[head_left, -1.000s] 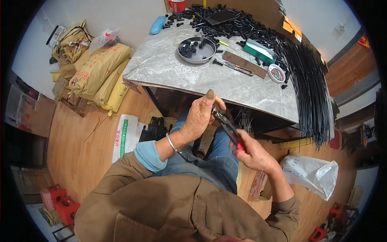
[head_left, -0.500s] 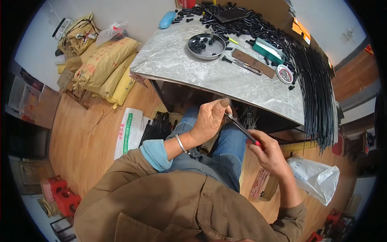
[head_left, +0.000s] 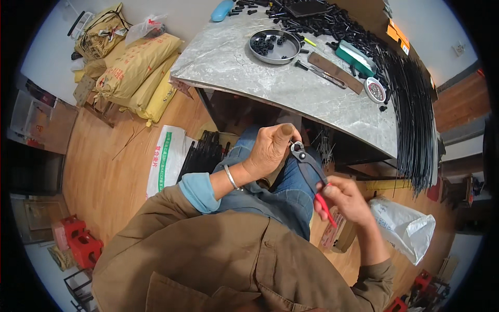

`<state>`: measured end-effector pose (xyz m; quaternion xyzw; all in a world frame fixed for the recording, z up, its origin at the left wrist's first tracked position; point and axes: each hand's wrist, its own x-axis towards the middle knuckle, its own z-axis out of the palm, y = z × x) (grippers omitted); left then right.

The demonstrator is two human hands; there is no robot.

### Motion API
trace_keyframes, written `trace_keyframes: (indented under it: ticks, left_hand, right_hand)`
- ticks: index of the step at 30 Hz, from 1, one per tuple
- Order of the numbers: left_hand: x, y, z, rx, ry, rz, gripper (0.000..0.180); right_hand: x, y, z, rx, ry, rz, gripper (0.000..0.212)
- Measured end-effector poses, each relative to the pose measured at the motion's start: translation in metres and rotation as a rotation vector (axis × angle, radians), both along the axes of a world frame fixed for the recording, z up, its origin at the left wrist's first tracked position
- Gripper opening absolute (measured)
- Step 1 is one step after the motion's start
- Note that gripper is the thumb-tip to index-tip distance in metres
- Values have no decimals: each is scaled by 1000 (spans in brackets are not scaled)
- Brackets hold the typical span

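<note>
Above my lap, my right hand (head_left: 347,200) is closed around the red handles of a pair of dark steel end-cutting pincers (head_left: 307,165). The pincers' handles are spread apart. Their rounded jaws reach up and left, right beside the fingertips of my left hand (head_left: 269,150). That left hand is closed in a pinch with the thumb uppermost. Whatever it pinches is hidden behind the fingers. In front of both hands runs the near edge of a grey marbled table (head_left: 234,67), where a round metal pan (head_left: 275,58) holds small black parts.
Black bolt-like parts (head_left: 332,26) heap at the table's back, with long black rods (head_left: 413,114) along its right end. A rusty flat bar (head_left: 335,72), a green box (head_left: 356,58) and a small white dish (head_left: 375,90) lie nearer. Sacks (head_left: 138,67) stand left; a white bag (head_left: 405,229) sits right.
The pincers have turned from edge-on to flat, and their handles now show spread apart. My right hand has shifted slightly down. The table appears higher in the picture.
</note>
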<state>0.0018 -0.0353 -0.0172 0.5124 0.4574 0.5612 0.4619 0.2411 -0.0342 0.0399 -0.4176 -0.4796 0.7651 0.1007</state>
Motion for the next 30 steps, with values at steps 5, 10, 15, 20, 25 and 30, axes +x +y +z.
trace_keyframes:
  ticks: [5, 10, 15, 20, 25, 30]
  left_hand:
    - [8, 1, -7, 34, 10, -29, 73]
    - [9, 2, -11, 12, -2, 52, 71]
    - [3, 2, -6, 26, -5, -27, 72]
    - [8, -2, -9, 32, 12, -105, 73]
    - [6, 1, -11, -11, 15, -153, 72]
    - [2, 2, -7, -57, -18, -224, 73]
  right_hand:
    - [13, -5, -36, -376, 364, 150, 34]
    - [-10, 8, 7, 660, -403, 298, 28]
    - [-12, -16, -21, 365, -194, 114, 36]
    - [-17, -42, -26, -491, 250, -21, 39]
    - [-15, -18, -9, -151, 48, 75, 46]
    - [-7, -14, -15, -170, 19, 151, 47]
